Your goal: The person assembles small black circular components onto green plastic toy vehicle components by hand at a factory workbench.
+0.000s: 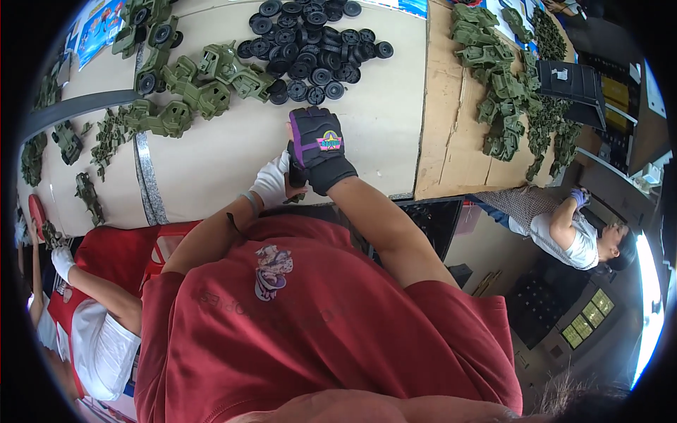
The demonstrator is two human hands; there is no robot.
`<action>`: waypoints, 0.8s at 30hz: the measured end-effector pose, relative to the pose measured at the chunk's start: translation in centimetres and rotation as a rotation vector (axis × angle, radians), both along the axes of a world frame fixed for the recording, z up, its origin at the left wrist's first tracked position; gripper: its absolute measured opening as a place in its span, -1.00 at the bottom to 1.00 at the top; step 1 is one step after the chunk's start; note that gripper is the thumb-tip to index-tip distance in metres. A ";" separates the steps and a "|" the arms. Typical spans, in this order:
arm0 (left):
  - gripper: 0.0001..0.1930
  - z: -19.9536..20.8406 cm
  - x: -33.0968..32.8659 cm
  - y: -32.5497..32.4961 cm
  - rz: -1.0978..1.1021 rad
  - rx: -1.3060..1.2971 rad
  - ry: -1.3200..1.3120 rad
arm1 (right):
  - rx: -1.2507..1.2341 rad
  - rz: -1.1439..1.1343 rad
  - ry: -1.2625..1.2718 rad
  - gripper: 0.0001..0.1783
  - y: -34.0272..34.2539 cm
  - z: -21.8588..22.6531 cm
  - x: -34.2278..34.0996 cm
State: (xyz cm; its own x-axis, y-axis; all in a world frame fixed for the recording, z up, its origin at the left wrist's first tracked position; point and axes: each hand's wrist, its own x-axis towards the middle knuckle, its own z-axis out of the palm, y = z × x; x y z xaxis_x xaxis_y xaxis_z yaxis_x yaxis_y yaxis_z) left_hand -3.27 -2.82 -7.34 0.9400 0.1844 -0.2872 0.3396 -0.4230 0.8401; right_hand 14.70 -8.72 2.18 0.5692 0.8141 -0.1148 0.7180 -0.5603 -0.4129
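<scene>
while both hands meet at the near edge of the beige table (233,155), the left hand (271,182) in a white glove and the right hand (319,148) in a black and purple glove press together around a small dark part (296,173); the right fingers curl over it, the left palm cups it from the left, and most of the part is hidden, so its kind is hard to tell. far from the hands lies a heap of black toy wheels (310,42), and to the far left a cluster of green toy vehicle bodies (197,88). a cardboard sheet (444,141) on the right carries more green parts (508,92). as the part sits right at the table's near edge, a loose grip could let it drop off into the lap, and thick gloves may dull the feel of a slip
</scene>
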 end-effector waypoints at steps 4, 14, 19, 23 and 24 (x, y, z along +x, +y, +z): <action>0.19 0.6 -0.2 0.1 0.022 -0.032 0.142 | 0.385 -0.031 0.103 -0.70 -1.1 -2.0 0.4; 0.35 7.7 1.3 -2.9 0.656 -0.880 0.298 | 0.088 -0.207 -0.158 -0.55 -4.3 -5.3 7.7; 0.25 2.9 -4.4 1.5 0.429 0.266 -0.051 | 0.023 -0.143 -0.147 -0.75 -4.9 -3.0 7.8; 0.17 12.0 3.2 4.4 0.033 0.471 -0.063 | -0.030 0.033 -0.092 -0.80 -9.3 -2.2 7.9; 0.12 12.8 5.2 4.6 -0.216 0.676 -0.102 | -0.031 0.089 -0.037 -0.81 -10.4 -2.0 7.8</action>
